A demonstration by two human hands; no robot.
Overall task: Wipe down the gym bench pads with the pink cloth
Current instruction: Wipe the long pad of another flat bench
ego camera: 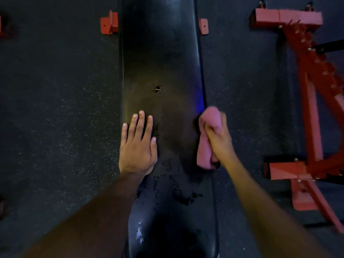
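flooring (55,108) of dark speckled rubber fills most of the dim room, running under everything in view. a long black bench pad (160,58) stretches up the middle of the picture, away from the camera, its vinyl glossy and catching a faint blue glint along the right edge. a red metal frame (312,101) with a toothed adjustment rail stands on the floor well to the right of the pad, its crossbars lying flat at the far and near ends. two red bench feet (109,23) stick out from beneath the pad near its far end, one on each side. the left hand (137,146) lies flat on the pad's left half, palm down, fingers spread and straight, holding nothing. the right hand (218,140) is closed in a fist around the pink cloth (206,138), which is bunched and pressed against the pad's right edge, hanging partly over the side. dark wet patches and droplets (176,190) sit on the pad nearer the camera, between the forearms. a small tear (157,89) marks the vinyl ahead of the left fingertips.
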